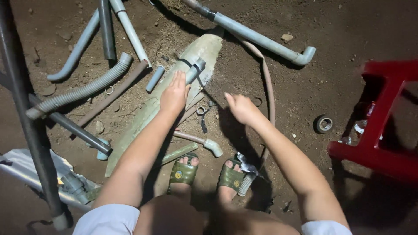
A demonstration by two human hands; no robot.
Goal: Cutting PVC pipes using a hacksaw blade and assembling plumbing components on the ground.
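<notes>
Two hands reach down over a dirt floor strewn with pipe parts. The left hand lies flat, fingers straight and together, on a long pale green slab, its fingertips touching a short grey pipe fitting bound with a dark strap. The right hand hovers just beside it, fingers loosely spread and holding nothing, above a small metal clamp ring lying on the ground.

As a judgement, the work looks early: the fitting sits on the slab under the left hand's fingertips, but nothing looks joined to it, and the pieces nearby lie loose. A corrugated grey hose and several grey pipes lie to the left, a long pipe with an elbow bend runs across the top, and a brownish hose curves past the right hand. A roll of tape rests near a red plastic stool. Green sandals stand below the hands.
</notes>
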